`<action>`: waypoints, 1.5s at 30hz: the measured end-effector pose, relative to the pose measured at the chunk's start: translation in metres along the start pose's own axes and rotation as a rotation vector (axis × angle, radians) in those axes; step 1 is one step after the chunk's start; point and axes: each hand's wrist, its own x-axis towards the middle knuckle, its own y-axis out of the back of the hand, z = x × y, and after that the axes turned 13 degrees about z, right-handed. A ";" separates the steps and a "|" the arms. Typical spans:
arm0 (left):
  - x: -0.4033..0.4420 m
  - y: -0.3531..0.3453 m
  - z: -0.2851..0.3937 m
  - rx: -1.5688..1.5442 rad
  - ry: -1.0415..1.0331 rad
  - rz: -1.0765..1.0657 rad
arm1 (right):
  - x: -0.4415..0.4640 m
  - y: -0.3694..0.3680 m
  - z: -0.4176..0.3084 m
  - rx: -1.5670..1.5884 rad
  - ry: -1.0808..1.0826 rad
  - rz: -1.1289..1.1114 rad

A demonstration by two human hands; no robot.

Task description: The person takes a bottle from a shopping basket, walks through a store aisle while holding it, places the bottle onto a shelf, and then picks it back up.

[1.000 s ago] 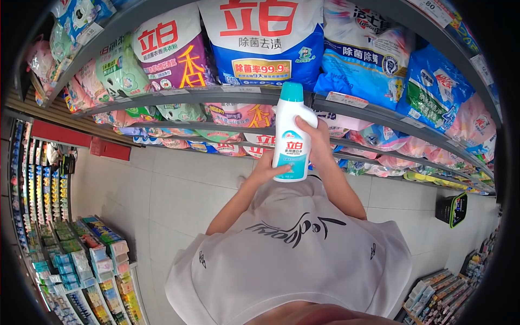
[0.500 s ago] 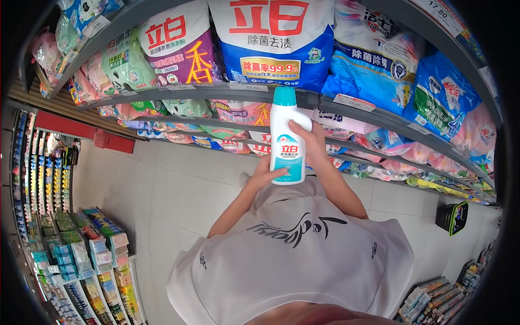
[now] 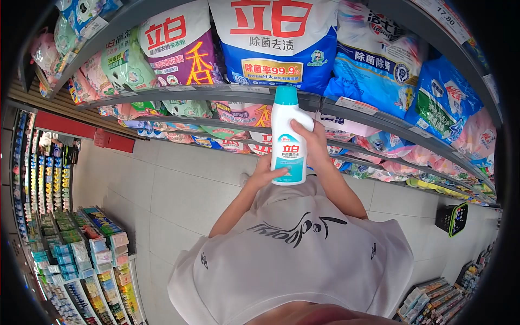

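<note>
While the right hand (image 3: pixel 315 143) grips the bottle (image 3: pixel 285 125) high on its side, I note remotely the left hand (image 3: pixel 265 172) clasping its lower side, thumb across the front.

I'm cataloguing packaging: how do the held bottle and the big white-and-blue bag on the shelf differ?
The bottle is held in the left hand and right hand; the bag sits on the shelf. The bottle is slim with a teal cap; the bag is broad, no cap visible. The bottle's label is teal below; the bag's lower part is blue. Both carry red characters on white.
</note>
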 end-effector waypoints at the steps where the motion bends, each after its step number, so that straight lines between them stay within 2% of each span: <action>1: 0.000 0.000 0.001 0.000 0.005 -0.003 | 0.001 0.000 0.000 0.004 -0.006 0.001; 17: 0.008 -0.005 0.027 0.036 -0.029 -0.026 | 0.003 -0.013 -0.016 0.006 0.001 0.017; 26: 0.020 -0.008 0.055 0.138 -0.070 0.004 | 0.011 -0.023 -0.030 0.005 0.062 0.004; 31: 0.028 -0.008 0.063 0.090 -0.110 -0.038 | 0.013 -0.028 -0.036 0.035 0.116 -0.023; 45: -0.001 0.003 0.020 0.114 -0.070 0.023 | -0.002 -0.013 -0.007 -0.016 0.012 0.001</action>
